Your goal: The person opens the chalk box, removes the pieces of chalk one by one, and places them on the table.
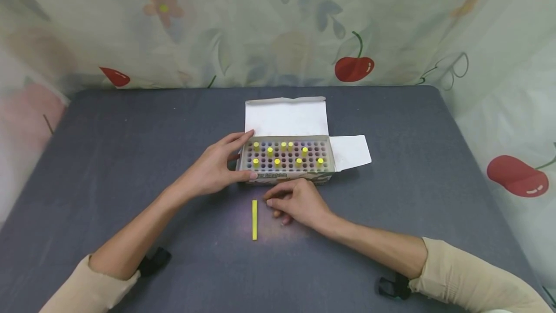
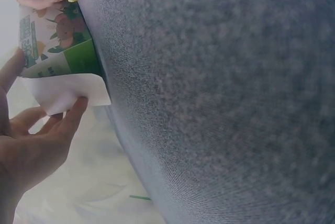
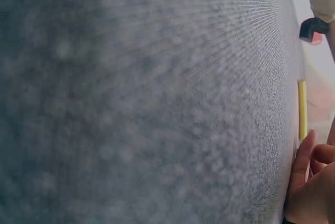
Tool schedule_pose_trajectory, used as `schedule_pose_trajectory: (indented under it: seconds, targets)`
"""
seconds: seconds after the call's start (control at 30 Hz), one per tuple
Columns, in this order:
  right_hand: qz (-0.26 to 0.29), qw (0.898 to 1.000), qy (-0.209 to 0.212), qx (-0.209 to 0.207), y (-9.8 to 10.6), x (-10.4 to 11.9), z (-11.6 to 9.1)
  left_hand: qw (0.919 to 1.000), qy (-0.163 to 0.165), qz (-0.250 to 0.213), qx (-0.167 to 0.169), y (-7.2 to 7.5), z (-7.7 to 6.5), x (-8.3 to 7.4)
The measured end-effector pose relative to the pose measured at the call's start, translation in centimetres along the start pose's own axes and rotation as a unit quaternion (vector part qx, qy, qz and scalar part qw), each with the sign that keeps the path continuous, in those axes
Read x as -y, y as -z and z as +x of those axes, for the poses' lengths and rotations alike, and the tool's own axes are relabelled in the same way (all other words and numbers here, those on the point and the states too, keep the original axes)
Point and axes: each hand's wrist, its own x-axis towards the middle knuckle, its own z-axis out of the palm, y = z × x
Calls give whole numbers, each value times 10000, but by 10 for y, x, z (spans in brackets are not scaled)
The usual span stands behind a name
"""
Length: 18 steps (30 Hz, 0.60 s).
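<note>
A printed chalk box (image 1: 286,177) stands with its lid flap up, showing a grid of round holes with several yellow stick ends poking out. My left hand (image 1: 219,161) grips its left end, thumb at the front corner and fingertips at the back. In the left wrist view those fingers lie against a white end flap (image 2: 68,90). A yellow chalk stick (image 1: 255,220) lies on the table in front of the box. Just right of its upper end is my right hand (image 1: 299,202), fingers bent loosely, thumb and forefinger near each other, no held thing showing.
The white lid flap (image 1: 286,117) rises at the back of the box, and a side flap (image 1: 351,152) sticks out to the right. A dark grey cloth covers the table (image 1: 412,168). Patterned curtain (image 1: 295,23) hangs behind and at both sides.
</note>
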Motion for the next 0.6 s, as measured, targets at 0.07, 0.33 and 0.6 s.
schedule_pose_trajectory:
  seconds: [0.07,0.33,0.6]
  targets:
    - [70,10000,7,47,1,0,0,10000,5,-2,10,0,0,0]
    - [329,9989,167,276,5,0,-2,10000,32,-32,9,-1,0,1]
    - [391,9962,486,601,15,9,-6,10000,-27,-35,-21,-1,0,2]
